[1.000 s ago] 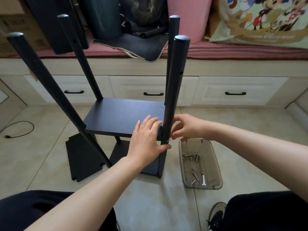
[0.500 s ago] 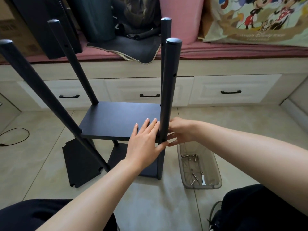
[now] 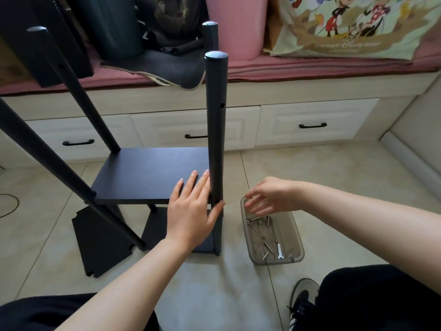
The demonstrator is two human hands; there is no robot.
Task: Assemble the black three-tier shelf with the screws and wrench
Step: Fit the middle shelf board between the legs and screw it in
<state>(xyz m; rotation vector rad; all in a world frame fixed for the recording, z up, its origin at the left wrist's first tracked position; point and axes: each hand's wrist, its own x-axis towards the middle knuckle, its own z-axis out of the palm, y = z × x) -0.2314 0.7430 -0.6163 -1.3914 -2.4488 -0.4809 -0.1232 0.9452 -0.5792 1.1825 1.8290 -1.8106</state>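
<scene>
Two boards [image 3: 152,174] sit on the posts; a third board [image 3: 100,237] lies on the floor. Left hand [image 3: 192,211] presses flat, grip open; right hand [image 3: 272,198], grip open and empty, hovers over the screw tray [image 3: 297,244].

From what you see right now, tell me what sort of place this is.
Probably a bedroom or living room at home. A built-in bench with white drawers carries a pink cushion and a cartoon-print pillow, and the shelf parts stand on a tiled floor.

cartoon-print bag [image 3: 353,27], "Disney" lettering, rest unreadable
</scene>
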